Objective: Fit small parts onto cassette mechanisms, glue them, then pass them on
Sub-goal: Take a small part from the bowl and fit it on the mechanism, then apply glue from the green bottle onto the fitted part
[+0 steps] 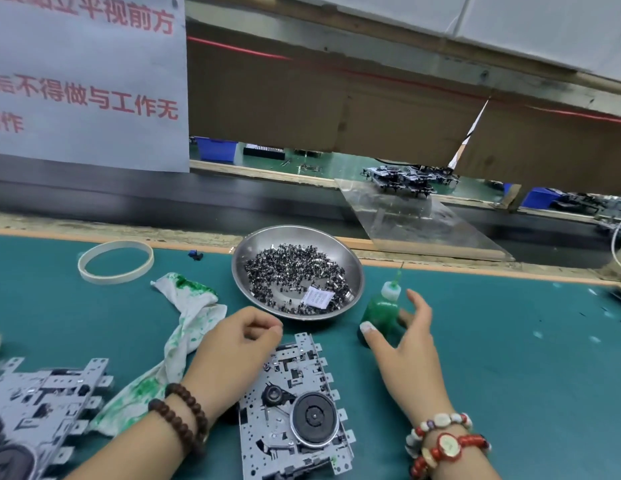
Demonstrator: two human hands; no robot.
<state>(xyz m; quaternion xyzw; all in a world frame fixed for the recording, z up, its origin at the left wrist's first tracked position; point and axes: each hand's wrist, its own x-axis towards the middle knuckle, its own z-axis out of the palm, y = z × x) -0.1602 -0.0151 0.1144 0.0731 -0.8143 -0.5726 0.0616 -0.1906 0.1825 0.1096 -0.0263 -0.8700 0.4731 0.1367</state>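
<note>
- Your left hand, fingers curled with nothing visibly held, rests on the stamped-metal cassette mechanism.
- Right of the mechanism, your right hand is spread wide around the green glue bottle.
- Beyond it sits the round steel bowl of small parts.

Grey cassette mechanism lies flat beside green glue bottle.

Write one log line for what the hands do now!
left hand: on mechanism | right hand: open, at glue bottle | step: gluing next

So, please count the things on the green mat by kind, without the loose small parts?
Cassette mechanisms: 2
Metal bowl: 1
Glue bottle: 1
Stained cloth: 1
Tape ring: 1
Total: 6
</note>
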